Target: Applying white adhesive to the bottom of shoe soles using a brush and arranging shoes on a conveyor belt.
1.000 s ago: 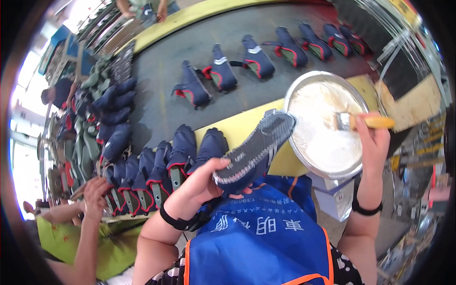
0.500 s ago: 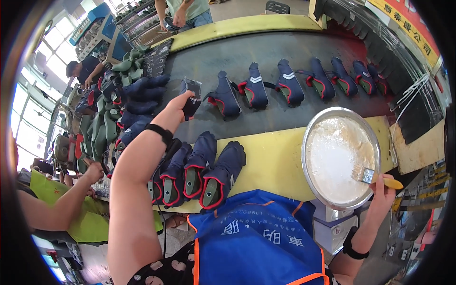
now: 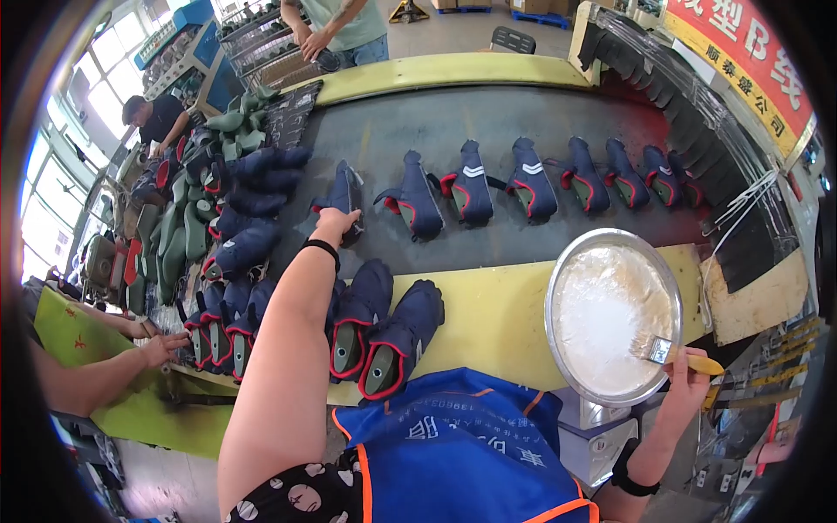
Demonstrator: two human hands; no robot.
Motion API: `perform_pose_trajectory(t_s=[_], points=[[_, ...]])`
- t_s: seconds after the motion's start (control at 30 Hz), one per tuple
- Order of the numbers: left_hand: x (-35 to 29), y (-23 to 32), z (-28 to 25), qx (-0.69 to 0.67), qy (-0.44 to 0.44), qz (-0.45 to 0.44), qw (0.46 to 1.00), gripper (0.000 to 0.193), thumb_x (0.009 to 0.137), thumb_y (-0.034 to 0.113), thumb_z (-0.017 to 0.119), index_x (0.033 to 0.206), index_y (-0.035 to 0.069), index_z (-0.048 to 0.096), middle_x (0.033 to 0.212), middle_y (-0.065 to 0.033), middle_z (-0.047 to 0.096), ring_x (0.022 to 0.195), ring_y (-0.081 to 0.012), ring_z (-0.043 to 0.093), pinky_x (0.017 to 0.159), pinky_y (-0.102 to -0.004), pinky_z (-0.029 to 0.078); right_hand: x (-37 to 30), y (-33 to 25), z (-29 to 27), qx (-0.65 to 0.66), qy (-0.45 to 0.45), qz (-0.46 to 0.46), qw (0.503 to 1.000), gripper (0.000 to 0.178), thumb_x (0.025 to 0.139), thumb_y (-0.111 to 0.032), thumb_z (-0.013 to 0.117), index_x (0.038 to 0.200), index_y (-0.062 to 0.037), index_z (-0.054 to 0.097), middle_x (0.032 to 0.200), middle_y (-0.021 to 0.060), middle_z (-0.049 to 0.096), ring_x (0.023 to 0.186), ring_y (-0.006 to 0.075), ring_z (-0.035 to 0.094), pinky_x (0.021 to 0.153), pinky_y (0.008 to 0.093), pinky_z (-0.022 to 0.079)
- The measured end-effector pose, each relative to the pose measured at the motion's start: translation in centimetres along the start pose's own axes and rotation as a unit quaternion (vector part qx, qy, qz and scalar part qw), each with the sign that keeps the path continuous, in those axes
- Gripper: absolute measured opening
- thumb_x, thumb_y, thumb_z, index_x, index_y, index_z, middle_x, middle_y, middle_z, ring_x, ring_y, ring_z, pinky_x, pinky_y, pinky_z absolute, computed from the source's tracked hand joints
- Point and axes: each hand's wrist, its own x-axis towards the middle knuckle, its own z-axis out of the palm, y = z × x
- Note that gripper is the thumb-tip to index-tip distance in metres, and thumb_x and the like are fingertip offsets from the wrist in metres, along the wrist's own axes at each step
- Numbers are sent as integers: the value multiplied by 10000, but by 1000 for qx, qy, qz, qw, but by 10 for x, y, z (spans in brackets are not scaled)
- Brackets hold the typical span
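Note:
My left hand [image 3: 338, 221] is closed round the near end of a navy shoe upper [image 3: 345, 183], which rests on the dark conveyor belt [image 3: 384, 113]. Part of that upper is hidden by my fingers. In my right hand [image 3: 685, 383] is a brush [image 3: 708, 366] with a yellow handle and metal band. Its bristles touch the white paste [image 3: 602, 318] inside a round metal basin [image 3: 552, 309]. To the right of my left hand, a row of navy uppers with red trim runs along the belt, among them a white-striped one [image 3: 472, 181]. Green lasts show inside several.
More navy uppers [image 3: 403, 336] stand on the yellow table edge [image 3: 488, 305] before me. Green lasts [image 3: 174, 240] and uppers pile up at the left. A co-worker in a lime apron [image 3: 78, 349] is close on my left; another person [image 3: 349, 35] stands across the belt.
My left hand has brought the upper from a raised, turned position down onto the belt at the row's left end. The brush stays in the basin. The whole view has shifted slightly.

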Motion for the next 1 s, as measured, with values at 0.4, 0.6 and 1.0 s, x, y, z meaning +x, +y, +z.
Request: perform_pose_trajectory(t_s=[0.4, 0.6, 1.0], points=[[-153, 105, 0, 241, -17, 517, 821, 798, 823, 414, 776, 1502, 465, 360, 1581, -176, 299, 1141, -437, 628, 955, -458, 545, 2, -13, 23, 5, -6, -8, 1000, 112, 992, -137, 633, 998, -30, 603, 876, 10, 600, 782, 78, 551, 733, 238, 466], [-148, 122, 37, 396, -69, 508, 762, 629, 939, 215, 643, 1459, 485, 414, 1674, -126, 105, 1055, -370, 694, 881, -409, 586, -2, -22, 23, -25, -33, -36, 998, 114, 1001, -146, 618, 993, -33, 599, 873, 4, 595, 803, 76, 559, 742, 246, 475], [-159, 107, -19, 227, -107, 584, 772, 460, 917, 436, 667, 1214, 85, 650, 1094, -230, 690, 1006, -385, 669, 859, -463, 538, 4, 10, -9, 42, 6, 9, 999, 178, 1027, -177, 596, 1115, -23, 606, 1018, 64, 657, 876, 101, 617, 768, 248, 506]])
